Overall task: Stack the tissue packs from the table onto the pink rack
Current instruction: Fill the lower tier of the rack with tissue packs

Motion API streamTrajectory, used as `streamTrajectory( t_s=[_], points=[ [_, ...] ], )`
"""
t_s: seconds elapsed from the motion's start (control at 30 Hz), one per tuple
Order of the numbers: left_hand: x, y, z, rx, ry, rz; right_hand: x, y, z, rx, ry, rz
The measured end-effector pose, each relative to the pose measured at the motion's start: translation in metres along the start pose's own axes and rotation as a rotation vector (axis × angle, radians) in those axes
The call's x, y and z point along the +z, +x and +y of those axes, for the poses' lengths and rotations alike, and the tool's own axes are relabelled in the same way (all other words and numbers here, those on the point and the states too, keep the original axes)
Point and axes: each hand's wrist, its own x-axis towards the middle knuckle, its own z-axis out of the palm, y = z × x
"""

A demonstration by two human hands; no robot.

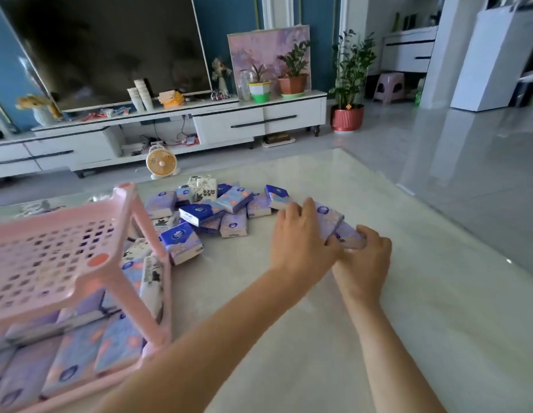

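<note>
Both clamped: left hand (304, 234) fingers over one tissue pack (329, 216), right hand (367, 255) fingers pinching another pack (348, 234)

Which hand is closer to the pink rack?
Left. The left hand holds packs to the right of the rack; the right hand, also holding them, is farther right.

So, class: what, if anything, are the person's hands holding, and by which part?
Lilac plastic-wrapped tissue packs, seemingly two. The left hand curls over their left edge; the right hand pinches the near right end.
</note>
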Motion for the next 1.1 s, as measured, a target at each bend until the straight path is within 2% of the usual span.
streamTrajectory(
  t_s=[0.1,0.2,0.3,0.37,0.43,0.5,0.7,0.83,0.97,1.1],
  points=[
    [-0.055,-0.113,-0.007,0.126,-0.128,0.02,-0.012,-0.047,-0.02,-0.159,-0.023,-0.15],
    [-0.116,-0.201,-0.052,0.161,-0.087,0.171,-0.022,-0.094,-0.05,-0.376,0.067,-0.194],
    [-0.18,-0.247,-0.116,-0.046,0.062,0.301,-0.039,-0.162,-0.081,-0.444,0.216,-0.229],
    [-0.209,-0.261,-0.145,-0.245,0.106,0.286,-0.037,-0.219,-0.097,-0.484,0.298,-0.263],
    [-0.215,-0.264,-0.164,-0.383,0.141,0.26,-0.019,-0.268,-0.107,-0.535,0.334,-0.377],
    [-0.213,-0.258,-0.177,-0.402,0.215,0.25,0.006,-0.297,-0.12,-0.546,0.33,-0.453],
    [-0.212,-0.23,-0.196,-0.401,0.485,0.265,0.057,-0.304,-0.144,-0.57,0.188,-0.364],
    [-0.202,-0.229,-0.202,-0.403,0.609,0.217,0.075,-0.306,-0.144,-0.603,0.034,-0.401],
    [-0.187,-0.249,-0.214,-0.345,0.495,0.263,0.084,-0.312,-0.139,-0.681,-0.081,-0.47],
    [-0.189,-0.269,-0.219,-0.25,0.415,0.339,0.084,-0.315,-0.137,-0.773,-0.074,-0.525]
  ],
)
